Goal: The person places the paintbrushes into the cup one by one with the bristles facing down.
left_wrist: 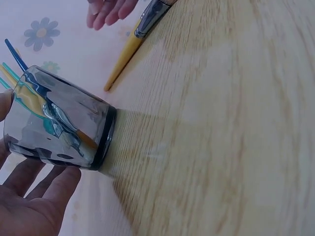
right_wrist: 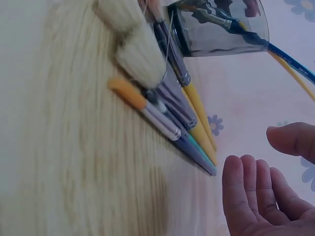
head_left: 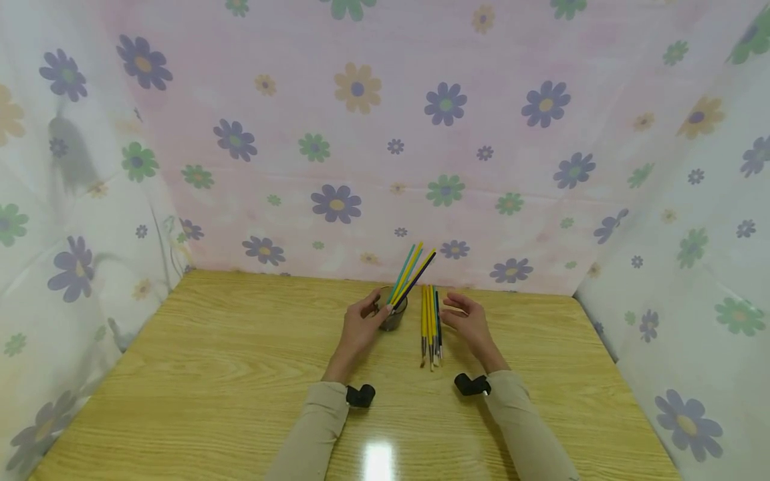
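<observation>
Paintbrushes are what our hands are busy with, and we take the scene from the biggest thing down. Our wooden table [head_left: 240, 374] carries everything, walled in on three sides by a flowered cloth [head_left: 361, 133].

Next comes the dark glass cup [head_left: 394, 315], standing upright near the table's far middle. Our left hand [head_left: 359, 329] rests against its left side with the fingers loosely curved around the wall; in the left wrist view the palm and fingers lie close beside the glass [left_wrist: 61, 123], touching rather than squeezing. We judge it smooth, slippery and breakable, so it wants steadying low on the wall.

Several brushes in the cup [head_left: 412, 270] lean up and to the right, handles topmost.

Just right of the cup lies the row of loose brushes [head_left: 430, 324], side by side, bristle ends toward us. Our right hand [head_left: 468, 321] hovers just beside them, fingers relaxed and apart, holding nothing; the right wrist view shows the open fingertips [right_wrist: 251, 196] clear of the handles [right_wrist: 194, 132].

These brushes look light, thin and stiff, apt to roll on the smooth wood. We would pinch one at mid-handle, away from the soft bristles [right_wrist: 138, 54] and the metal ferrule.
</observation>
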Demonstrator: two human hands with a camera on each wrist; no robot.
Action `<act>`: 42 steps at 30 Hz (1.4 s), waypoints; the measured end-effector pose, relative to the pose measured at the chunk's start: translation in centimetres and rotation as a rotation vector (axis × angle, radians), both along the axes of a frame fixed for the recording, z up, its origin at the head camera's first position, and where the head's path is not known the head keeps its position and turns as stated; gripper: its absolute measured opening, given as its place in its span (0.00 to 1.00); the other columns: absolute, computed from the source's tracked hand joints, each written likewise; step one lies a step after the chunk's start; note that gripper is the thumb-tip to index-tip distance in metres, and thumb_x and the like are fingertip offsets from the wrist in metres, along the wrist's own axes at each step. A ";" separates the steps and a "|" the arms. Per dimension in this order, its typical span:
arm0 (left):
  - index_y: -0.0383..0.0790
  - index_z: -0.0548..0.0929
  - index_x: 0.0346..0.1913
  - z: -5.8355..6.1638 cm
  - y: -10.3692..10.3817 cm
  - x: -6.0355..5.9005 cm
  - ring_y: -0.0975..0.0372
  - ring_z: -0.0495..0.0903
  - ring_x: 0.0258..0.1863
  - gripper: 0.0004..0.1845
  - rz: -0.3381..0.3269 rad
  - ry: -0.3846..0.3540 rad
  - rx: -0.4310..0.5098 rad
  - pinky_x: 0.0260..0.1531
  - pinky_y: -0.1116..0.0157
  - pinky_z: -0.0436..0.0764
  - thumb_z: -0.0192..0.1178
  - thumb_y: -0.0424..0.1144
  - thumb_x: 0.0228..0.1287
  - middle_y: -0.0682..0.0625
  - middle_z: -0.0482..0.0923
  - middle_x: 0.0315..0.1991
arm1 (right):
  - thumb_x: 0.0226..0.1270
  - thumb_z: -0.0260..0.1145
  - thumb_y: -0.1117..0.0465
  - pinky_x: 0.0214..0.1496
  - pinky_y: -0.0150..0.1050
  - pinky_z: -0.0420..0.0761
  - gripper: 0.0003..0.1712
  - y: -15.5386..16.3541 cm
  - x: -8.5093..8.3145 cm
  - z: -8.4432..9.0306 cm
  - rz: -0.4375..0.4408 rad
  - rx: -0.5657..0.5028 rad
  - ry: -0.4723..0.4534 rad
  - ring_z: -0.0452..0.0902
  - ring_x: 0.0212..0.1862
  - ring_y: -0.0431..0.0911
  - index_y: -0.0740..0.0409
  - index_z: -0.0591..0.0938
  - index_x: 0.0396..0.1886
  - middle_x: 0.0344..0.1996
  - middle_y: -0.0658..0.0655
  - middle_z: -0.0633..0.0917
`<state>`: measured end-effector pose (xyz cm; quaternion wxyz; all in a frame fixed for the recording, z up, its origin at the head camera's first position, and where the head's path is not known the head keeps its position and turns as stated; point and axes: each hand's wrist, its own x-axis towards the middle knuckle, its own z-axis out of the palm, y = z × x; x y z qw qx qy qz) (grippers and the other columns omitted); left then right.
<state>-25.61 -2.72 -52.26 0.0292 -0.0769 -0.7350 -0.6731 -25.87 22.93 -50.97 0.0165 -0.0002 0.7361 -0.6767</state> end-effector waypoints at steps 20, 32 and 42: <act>0.39 0.69 0.75 0.2 0.1 0.5 0.44 0.71 0.70 0.32 -0.006 -0.016 -0.001 0.67 0.46 0.74 0.65 0.40 0.72 0.38 0.67 0.74 | 0.67 0.64 0.77 0.56 0.46 0.86 0.29 0.2 -0.9 -1.1 0.042 0.283 -0.029 0.79 0.59 0.67 0.77 0.71 0.68 0.58 0.76 0.77; 0.38 0.69 0.75 0.4 0.0 0.4 0.42 0.70 0.70 0.31 -0.005 -0.016 0.010 0.68 0.47 0.73 0.64 0.37 0.72 0.36 0.67 0.74 | 0.64 0.64 0.78 0.51 0.46 0.87 0.28 -0.2 -1.1 -1.0 0.053 0.382 -0.004 0.80 0.55 0.64 0.79 0.72 0.65 0.54 0.75 0.79; 0.37 0.69 0.75 0.3 0.1 0.2 0.42 0.71 0.69 0.31 -0.004 -0.015 -0.006 0.68 0.45 0.73 0.64 0.38 0.73 0.36 0.67 0.73 | 0.61 0.70 0.76 0.53 0.52 0.85 0.28 0.0 -1.1 0.3 0.123 0.600 -0.030 0.80 0.54 0.64 0.78 0.76 0.62 0.52 0.73 0.82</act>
